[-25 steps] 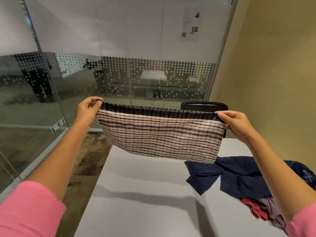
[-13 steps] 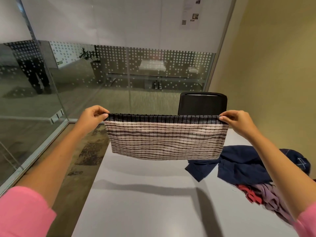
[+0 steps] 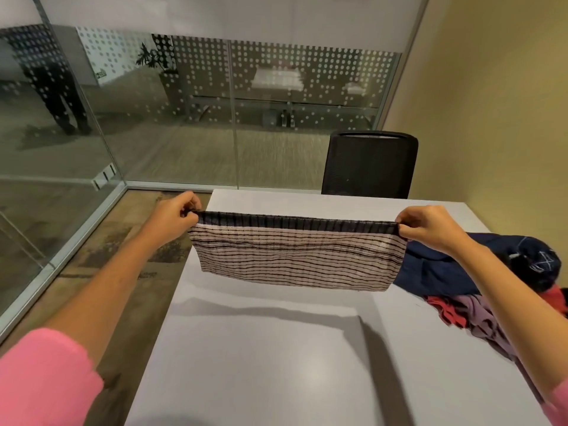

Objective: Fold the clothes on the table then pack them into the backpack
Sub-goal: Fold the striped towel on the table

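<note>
Two hands, left and right, each pinch a top corner of the striped garment, which I see stretched above the grey table. Unfolded clothes lie heaped at right. No writing is legible. Dotted glass partitions, a black chair and a yellow wall enclose the room.

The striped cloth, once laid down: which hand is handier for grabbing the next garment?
Probably the right hand: the navy garment lies just beneath it, while the left hand hangs beyond the table edge.
</note>
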Action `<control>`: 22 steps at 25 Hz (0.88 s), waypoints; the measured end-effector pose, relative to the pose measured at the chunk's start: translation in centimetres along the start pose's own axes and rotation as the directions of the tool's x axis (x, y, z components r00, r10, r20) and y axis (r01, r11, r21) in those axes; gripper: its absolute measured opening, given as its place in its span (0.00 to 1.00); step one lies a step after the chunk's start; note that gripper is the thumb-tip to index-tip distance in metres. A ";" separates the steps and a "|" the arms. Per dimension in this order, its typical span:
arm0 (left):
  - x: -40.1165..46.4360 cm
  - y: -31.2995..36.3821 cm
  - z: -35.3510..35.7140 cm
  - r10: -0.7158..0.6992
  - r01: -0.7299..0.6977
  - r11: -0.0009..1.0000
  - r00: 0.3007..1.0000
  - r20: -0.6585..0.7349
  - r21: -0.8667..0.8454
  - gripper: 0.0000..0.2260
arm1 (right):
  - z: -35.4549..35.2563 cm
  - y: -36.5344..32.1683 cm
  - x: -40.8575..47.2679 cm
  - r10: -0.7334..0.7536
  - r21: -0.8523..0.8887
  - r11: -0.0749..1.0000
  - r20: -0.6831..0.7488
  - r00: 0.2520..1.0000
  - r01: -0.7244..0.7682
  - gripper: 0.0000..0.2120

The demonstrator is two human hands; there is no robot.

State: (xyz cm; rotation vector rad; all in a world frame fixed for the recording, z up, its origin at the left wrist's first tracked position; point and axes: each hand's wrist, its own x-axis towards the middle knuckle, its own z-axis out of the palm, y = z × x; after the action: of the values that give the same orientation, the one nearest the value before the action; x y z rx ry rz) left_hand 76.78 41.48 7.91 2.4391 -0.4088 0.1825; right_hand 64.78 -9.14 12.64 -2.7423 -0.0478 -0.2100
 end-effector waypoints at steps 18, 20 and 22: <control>-1.0 -2.5 4.8 0.065 -0.053 0.929 0.998 -0.021 0.365 0.05 | 7.6 0.8 -0.3 0.086 -0.192 0.973 -0.209 0.974 -0.127 0.05; -2.8 -4.0 6.5 0.114 -0.083 0.941 0.991 -0.075 0.329 0.06 | 9.9 1.6 -1.8 0.106 -0.114 0.984 -0.256 0.961 -0.139 0.04; -5.8 -6.2 9.0 0.161 -0.158 0.928 0.987 0.017 0.337 0.10 | 12.8 2.3 -3.9 0.157 -0.086 0.981 -0.192 0.969 -0.176 0.05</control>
State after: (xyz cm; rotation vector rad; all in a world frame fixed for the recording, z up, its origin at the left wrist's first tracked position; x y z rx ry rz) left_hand 73.67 41.90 -4.07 2.7390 -0.6157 0.3627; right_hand 62.86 -6.42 -0.54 -2.7969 0.2495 -0.4284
